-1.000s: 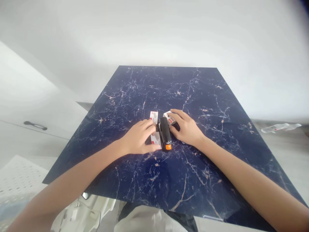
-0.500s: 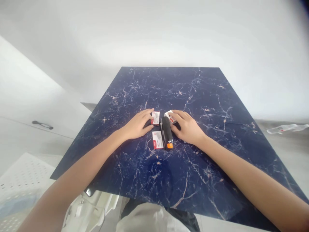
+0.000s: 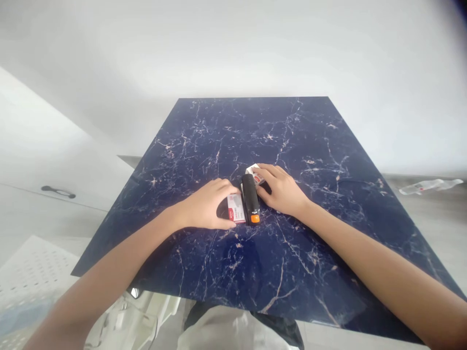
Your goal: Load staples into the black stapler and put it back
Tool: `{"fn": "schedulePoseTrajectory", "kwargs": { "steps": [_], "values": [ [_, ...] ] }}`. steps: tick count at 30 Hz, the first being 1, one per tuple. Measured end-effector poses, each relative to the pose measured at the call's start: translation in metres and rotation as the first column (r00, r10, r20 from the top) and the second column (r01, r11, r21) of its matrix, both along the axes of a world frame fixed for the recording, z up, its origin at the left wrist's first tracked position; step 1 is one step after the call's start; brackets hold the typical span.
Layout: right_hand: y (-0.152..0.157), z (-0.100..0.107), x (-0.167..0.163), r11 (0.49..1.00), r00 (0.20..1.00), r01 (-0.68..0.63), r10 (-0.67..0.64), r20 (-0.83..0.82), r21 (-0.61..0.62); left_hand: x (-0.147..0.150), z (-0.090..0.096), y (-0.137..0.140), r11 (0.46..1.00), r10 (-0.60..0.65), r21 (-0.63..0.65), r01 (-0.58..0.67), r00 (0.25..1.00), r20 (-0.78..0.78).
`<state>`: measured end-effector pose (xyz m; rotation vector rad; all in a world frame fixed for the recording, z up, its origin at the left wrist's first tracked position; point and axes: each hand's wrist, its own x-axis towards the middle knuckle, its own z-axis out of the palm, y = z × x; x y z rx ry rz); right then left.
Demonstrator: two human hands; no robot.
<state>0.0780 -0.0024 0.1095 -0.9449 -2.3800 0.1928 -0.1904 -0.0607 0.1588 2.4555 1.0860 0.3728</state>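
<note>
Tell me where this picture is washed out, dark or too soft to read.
Head view: the wall looks pale and washed out; in the same head view, the extreme top right corner goes dark, and small print on the red-and-white box beside the stapler is too soft to read.

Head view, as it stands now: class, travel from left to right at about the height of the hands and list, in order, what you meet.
Dark handle, left hand, red-and-white box, black stapler, right hand, clear plastic item.
</note>
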Motion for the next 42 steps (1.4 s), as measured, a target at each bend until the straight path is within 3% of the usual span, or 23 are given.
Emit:
{"fn": "schedulePoseTrajectory", "kwargs": {
  "steps": [5,13,22,28,34,38,42],
  "values": [
    [0.0,0.0,-0.001,1.0,1.0,0.002,-0.002,-0.004,-0.004,0.009,-0.004,-0.008,0.997,-0.006,0.081,0.013,0.997,-0.078],
    [0.0,-0.001,0.003,0.999,0.999,0.0,-0.002,-0.038,-0.05,0.009,-0.009,-0.009,1.0,0.016,0.015,-0.016,1.0,-0.002],
    [0.003,0.002,0.002,0.99,0.992,0.025,-0.041,-0.115,-0.139,0.014,-0.013,-0.014,0.998,-0.002,0.062,0.003,1.0,-0.018],
    [0.003,0.003,0.0,0.992,0.99,0.076,-0.087,-0.11,-0.101,0.025,-0.024,-0.019,0.987,0.081,0.142,-0.078,0.997,-0.015],
    [0.001,-0.001,0.0,0.993,0.993,0.114,-0.114,-0.028,-0.009,0.055,-0.031,-0.037,0.931,0.294,0.223,-0.288,0.956,0.009],
    [-0.003,0.0,-0.001,0.992,0.992,0.129,-0.129,0.0,0.01,0.059,-0.032,-0.038,0.939,0.274,0.214,-0.268,0.962,-0.001],
    [-0.005,0.003,0.001,0.988,0.987,0.154,-0.155,0.037,0.023,0.043,-0.028,-0.03,0.958,0.225,0.179,-0.225,0.974,0.023]
  ]
}}
